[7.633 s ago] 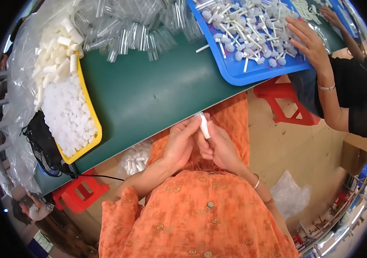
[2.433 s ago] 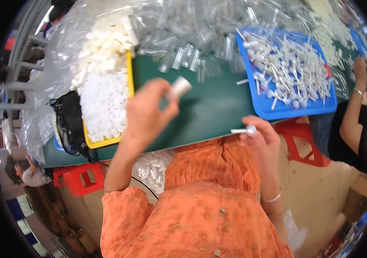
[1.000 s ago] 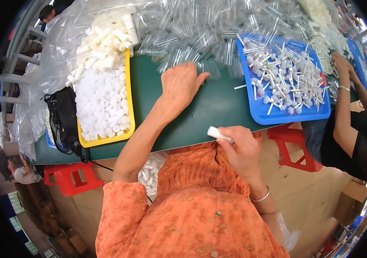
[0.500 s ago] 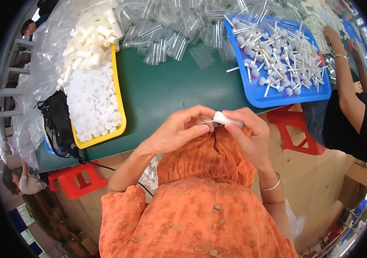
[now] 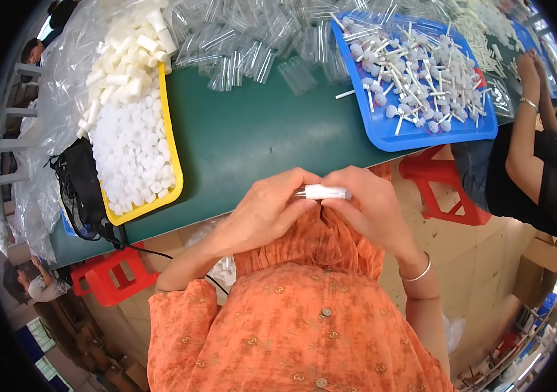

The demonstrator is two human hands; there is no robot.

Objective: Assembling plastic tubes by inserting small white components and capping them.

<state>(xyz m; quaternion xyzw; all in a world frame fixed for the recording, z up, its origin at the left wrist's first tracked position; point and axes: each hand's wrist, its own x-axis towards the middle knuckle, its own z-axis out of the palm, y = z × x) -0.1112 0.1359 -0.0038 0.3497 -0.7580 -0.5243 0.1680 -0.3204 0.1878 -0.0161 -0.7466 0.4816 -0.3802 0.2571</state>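
The person's left hand [image 5: 272, 206] and right hand [image 5: 376, 202] meet in front of the waist, just off the near edge of the green surface [image 5: 245, 137], with a short white tube [image 5: 323, 191] between them. The tube lies nearly level, pointing from side to side. The right fingers grasp its right end, thumb below and the others above, while the left fingers pinch at its left end, where a narrow clear piece [image 5: 300, 193] shows; how far that piece runs inside the grip is hidden. To the left on the surface sits a yellow tray [image 5: 179, 186] filled with small white caps [image 5: 133, 153], and cream tubes [image 5: 125, 75] are heaped at its far end. A black mesh bag [image 5: 77, 179] lies just beside the tray's left side. Clear tubes [image 5: 242, 62] are piled across the far part of the surface. On the right, a blue tray [image 5: 415, 138] holds many white sticks with rounded, cloudy heads [image 5: 422, 81]. Beyond it, a co-worker's hand [image 5: 529, 68] is near loose white sticks [image 5: 477, 49].
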